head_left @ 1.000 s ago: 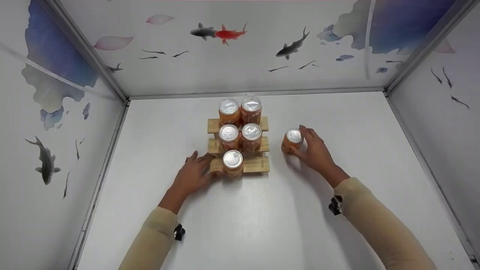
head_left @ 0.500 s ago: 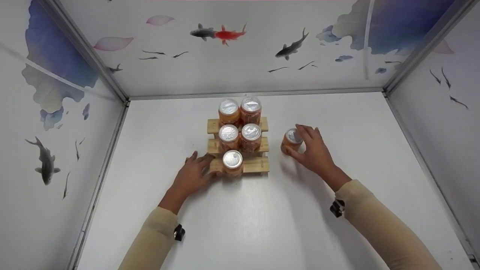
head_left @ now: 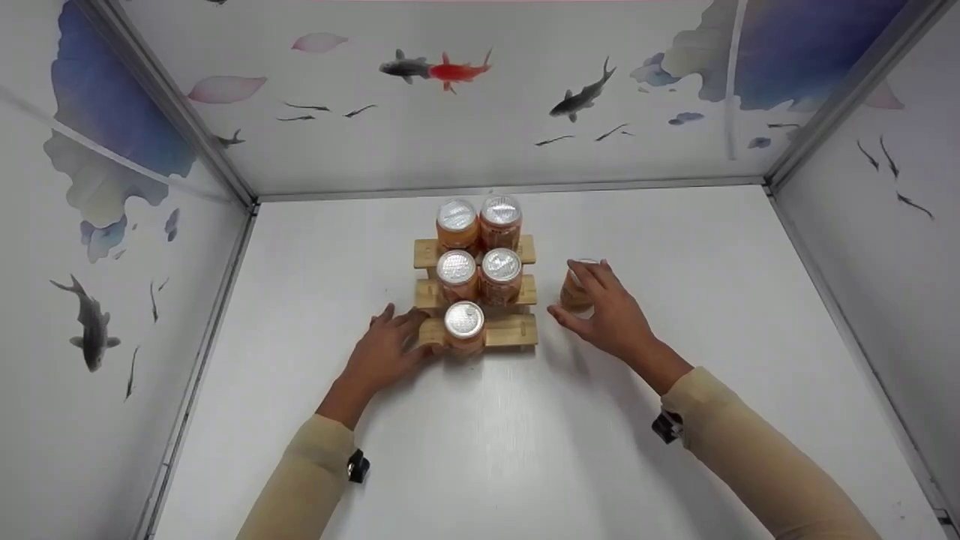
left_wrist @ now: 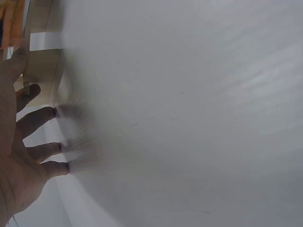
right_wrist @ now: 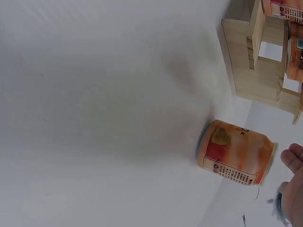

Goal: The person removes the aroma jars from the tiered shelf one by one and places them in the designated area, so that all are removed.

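A three-step wooden rack (head_left: 514, 331) stands mid-table with orange-printed cans on it, silver lids up: two on the back step, two on the middle, one can (head_left: 465, 322) on the front step. My left hand (head_left: 384, 352) holds the rack's left front end between thumb and index finger; its other fingers (left_wrist: 45, 150) reach down to the table. Right of the rack another orange can (right_wrist: 236, 153) stands upright on the table. My right hand (head_left: 616, 319) is beside it, fingers over its lid in the head view, thumb out to the front. The right wrist view shows the fingers apart from the can.
The white table (head_left: 465, 457) is walled at the back and both sides by white panels with painted fish and lotus leaves. The back wall (head_left: 487, 142) rises a short way behind the rack. A small black device (head_left: 667, 426) sits at each wrist.
My right hand has loosened from the can and shifted toward the front left, its thumb leaving the can's side. The can stays in about the same place. My left hand has kept still.
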The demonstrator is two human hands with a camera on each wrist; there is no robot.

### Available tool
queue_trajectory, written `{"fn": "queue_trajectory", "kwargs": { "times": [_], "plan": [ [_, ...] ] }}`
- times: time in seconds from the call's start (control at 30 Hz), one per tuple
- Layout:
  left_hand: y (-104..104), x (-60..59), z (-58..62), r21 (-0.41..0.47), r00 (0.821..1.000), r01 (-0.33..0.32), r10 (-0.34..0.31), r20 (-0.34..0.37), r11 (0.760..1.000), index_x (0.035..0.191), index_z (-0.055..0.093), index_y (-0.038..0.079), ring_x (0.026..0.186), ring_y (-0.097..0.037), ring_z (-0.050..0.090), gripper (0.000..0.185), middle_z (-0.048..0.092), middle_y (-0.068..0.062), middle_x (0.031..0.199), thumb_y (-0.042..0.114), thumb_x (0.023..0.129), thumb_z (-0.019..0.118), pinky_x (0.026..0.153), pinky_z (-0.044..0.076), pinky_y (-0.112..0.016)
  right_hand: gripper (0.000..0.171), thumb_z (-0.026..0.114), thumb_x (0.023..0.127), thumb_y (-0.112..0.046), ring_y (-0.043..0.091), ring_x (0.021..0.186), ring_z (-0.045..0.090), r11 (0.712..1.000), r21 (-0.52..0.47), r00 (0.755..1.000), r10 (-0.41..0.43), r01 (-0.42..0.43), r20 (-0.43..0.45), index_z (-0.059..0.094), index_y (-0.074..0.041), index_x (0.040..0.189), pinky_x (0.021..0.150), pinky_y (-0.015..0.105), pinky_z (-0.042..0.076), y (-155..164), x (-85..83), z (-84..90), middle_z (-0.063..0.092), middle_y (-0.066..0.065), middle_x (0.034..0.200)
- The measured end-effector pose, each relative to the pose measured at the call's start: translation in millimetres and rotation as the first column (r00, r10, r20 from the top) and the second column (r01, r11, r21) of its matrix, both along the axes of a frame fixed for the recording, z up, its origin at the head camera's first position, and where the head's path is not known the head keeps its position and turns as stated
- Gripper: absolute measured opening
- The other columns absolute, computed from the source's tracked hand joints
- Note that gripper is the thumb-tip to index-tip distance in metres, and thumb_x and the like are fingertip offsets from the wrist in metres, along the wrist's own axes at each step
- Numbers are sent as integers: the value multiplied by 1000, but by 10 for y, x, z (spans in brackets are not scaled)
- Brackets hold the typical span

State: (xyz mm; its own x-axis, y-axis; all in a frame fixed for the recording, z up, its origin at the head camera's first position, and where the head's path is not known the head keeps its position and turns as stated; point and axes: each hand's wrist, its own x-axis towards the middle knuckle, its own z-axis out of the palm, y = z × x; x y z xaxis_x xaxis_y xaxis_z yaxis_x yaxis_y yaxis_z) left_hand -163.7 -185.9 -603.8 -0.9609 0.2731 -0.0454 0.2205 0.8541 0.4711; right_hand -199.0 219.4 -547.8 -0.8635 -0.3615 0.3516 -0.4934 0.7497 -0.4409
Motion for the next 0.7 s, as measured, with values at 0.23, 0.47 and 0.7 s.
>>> {"fn": "queue_trajectory", "kwargs": {
  "times": [0.23, 0.47, 0.7],
  "plan": [
    [-6, -1, -7, -11, 1000, 11, -11, 1, 1000, 162, 58, 19, 162, -57, 36, 73, 57, -15, 167, 65, 105, 62, 126, 31, -81, 77, 87, 97, -45, 39, 126, 73, 1000, 15, 999, 27, -27, 35, 57, -8, 157, 101, 59, 63, -91, 84, -17, 65, 17, 145],
    [-16, 7, -7, -5, 1000, 16, -16, -9, 1000, 162, 58, 19, 162, -58, 36, 72, 56, -15, 168, 63, 106, 62, 125, 31, -81, 75, 86, 97, -46, 41, 132, 69, 997, 43, 998, 56, -57, 20, 60, -5, 154, 100, 59, 63, -201, 165, -41, 65, 20, 146],
    [-7, 14, 12, 0, 1000, 12, -12, -16, 1000, 161, 59, 18, 161, -58, 38, 71, 56, -16, 167, 63, 106, 62, 126, 33, -78, 72, 88, 96, -43, 39, 129, 71, 992, 32, 992, 123, -123, -2, 63, -3, 150, 98, 59, 64, -322, 231, -76, 67, 19, 143]
  ]
}}
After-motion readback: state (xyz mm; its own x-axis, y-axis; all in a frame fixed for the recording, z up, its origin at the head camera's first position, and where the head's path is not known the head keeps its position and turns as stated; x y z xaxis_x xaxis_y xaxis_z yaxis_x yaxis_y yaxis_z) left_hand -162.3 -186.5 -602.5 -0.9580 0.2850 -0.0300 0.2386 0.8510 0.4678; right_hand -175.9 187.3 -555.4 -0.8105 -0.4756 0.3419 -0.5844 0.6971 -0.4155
